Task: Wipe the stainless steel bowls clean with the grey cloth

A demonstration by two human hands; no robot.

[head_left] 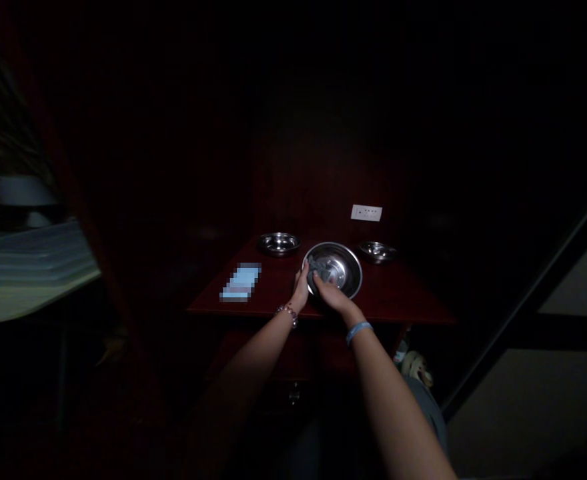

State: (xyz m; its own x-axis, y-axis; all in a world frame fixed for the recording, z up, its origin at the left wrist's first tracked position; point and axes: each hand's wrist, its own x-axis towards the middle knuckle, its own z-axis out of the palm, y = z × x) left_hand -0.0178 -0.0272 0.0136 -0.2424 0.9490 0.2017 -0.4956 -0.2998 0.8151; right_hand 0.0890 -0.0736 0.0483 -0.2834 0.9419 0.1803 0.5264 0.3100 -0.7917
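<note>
A shiny metal bowl (346,267) is tilted toward me above the dark red table. My left hand (301,288) grips its left rim, with the fingers partly hidden behind it. Inside the bowl, my right hand (329,291) presses a grey cloth (318,267) against the left part of the inner wall, its fingers closed on the cloth. Part of the cloth lies close to the left thumb.
The dark red table (403,293) bears one metal bowl (279,245) at the back left, another (377,252) at the back right and a blurred-out bright phone-like object (241,283) at the left. A white socket panel (366,213) is on the back wall.
</note>
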